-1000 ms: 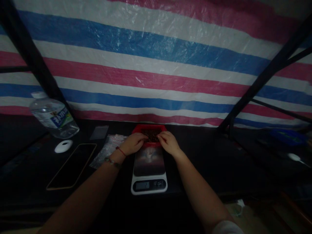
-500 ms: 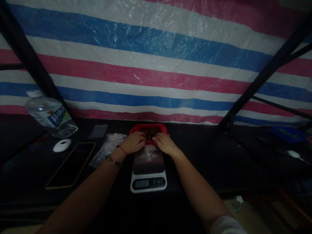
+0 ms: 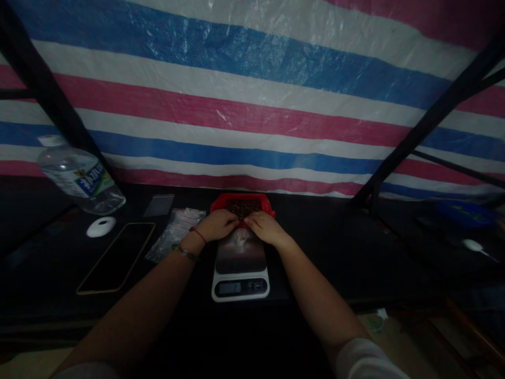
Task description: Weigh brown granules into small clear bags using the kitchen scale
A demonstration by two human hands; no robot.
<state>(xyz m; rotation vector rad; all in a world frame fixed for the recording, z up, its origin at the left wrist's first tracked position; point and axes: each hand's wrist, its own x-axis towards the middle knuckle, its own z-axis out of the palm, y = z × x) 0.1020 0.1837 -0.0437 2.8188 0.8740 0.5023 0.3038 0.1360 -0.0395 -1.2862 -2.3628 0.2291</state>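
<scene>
Head view of a weighing station on a dark table (image 3: 335,252) in front of a red, white and blue striped tarpaulin (image 3: 252,116). The left hand (image 3: 216,225) and the right hand (image 3: 265,229) meet at the near rim of a shallow red plastic tray (image 3: 219,203), which is filled with dark small pieces (image 3: 242,207). The fingers of both hands are curled inward. Whether they pinch anything cannot be told in the dim light. Just below the fingertips a pale translucent packet (image 3: 241,238) lies on the dark platform of a white digital kitchen scale (image 3: 240,288), whose display is lit but unreadable. Judged from this layout, one portion is being made up at the scale. The tray looks largely full, and a loose heap of clear zip bags with red strips (image 3: 173,241) lies unused beside the left wrist. No filled bags are visible. A gold-edged black phone (image 3: 116,258) and a clear plastic water bottle (image 3: 77,176) lie further left.
</scene>
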